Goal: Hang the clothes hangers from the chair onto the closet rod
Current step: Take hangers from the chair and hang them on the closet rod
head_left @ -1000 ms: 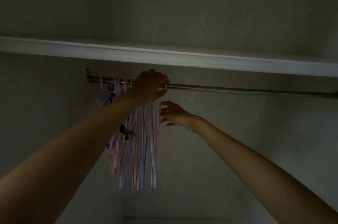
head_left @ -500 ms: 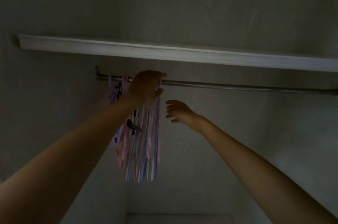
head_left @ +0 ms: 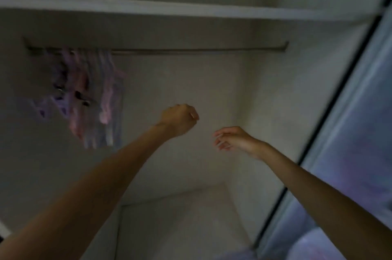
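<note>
A blurred bunch of pink, purple and blue hangers (head_left: 93, 94) hangs from the left end of the metal closet rod (head_left: 191, 50). No hand touches them. My left hand (head_left: 180, 119) is in mid-air below and to the right of the bunch, fingers loosely curled, holding nothing. My right hand (head_left: 231, 139) hovers a little lower and further right, fingers relaxed, also holding nothing. The chair is out of view.
A white shelf (head_left: 191, 8) runs above the rod. The closet's back wall and floor corner (head_left: 169, 200) are dim. A mirrored or glass sliding door (head_left: 350, 132) with a dark frame stands along the right side.
My left hand let go of the hangers at the rod and dropped down to the right. The right hand lowered too. The view swung right and down, bringing the door into sight.
</note>
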A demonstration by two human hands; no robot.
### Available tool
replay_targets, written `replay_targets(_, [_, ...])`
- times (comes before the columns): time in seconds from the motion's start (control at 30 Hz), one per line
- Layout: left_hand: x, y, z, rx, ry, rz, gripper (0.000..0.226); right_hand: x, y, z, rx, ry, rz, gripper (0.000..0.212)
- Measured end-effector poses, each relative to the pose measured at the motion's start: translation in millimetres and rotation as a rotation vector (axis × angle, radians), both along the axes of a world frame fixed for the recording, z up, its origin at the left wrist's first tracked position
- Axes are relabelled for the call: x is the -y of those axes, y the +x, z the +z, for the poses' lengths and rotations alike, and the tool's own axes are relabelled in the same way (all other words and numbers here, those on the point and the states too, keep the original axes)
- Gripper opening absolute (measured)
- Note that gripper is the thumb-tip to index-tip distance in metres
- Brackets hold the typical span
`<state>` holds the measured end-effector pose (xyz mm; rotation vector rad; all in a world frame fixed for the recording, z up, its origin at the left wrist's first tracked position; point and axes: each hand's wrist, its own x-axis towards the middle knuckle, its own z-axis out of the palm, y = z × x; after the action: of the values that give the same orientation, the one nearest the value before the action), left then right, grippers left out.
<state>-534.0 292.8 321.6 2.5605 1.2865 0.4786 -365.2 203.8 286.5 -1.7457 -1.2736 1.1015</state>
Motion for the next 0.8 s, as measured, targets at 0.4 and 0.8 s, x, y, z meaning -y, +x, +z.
replay_targets(0.4, [199,207,-157,-0.154,-0.43,-0.431,0.016,286,179,-147,-0.146,-0.286,-0.475,0.023])
replay_targets(0.8, [291,386,-307,-0.337,-0.665,-0.568,0.028,456,296,-256,-0.18,-0.518,-0.799,0.024])
